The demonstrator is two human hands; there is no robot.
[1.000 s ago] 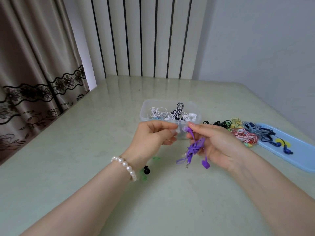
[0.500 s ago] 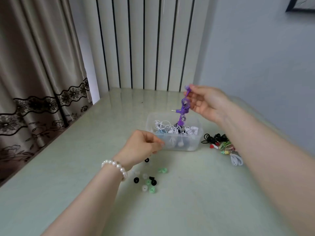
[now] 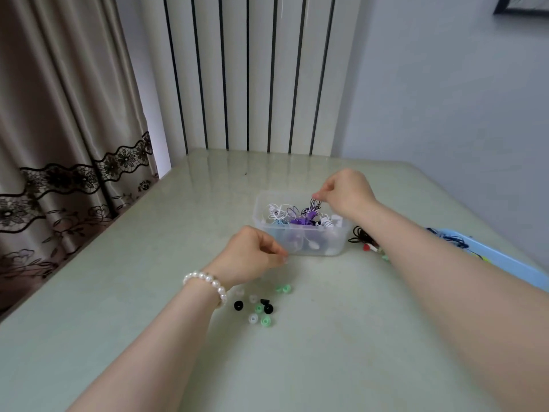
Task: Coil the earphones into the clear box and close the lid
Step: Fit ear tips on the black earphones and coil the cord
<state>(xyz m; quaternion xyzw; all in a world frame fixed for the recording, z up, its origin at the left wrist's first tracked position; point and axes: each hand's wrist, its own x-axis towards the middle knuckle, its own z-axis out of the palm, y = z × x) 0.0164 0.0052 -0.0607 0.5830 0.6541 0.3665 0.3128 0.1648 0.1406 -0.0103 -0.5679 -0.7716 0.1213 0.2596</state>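
My right hand (image 3: 346, 193) hovers over the clear box (image 3: 300, 233), fingertips pinched narrow above the purple earphones (image 3: 303, 220); my left hand (image 3: 252, 258) curls loosely beside the box to steady it

Blue lid (image 3: 505, 258) partly behind right forearm

Bare forearms, pearl bracelet (image 3: 205, 283) on left wrist

The right hand (image 3: 346, 194) has lowered the purple earphones (image 3: 303, 219) into the clear box (image 3: 300, 245).
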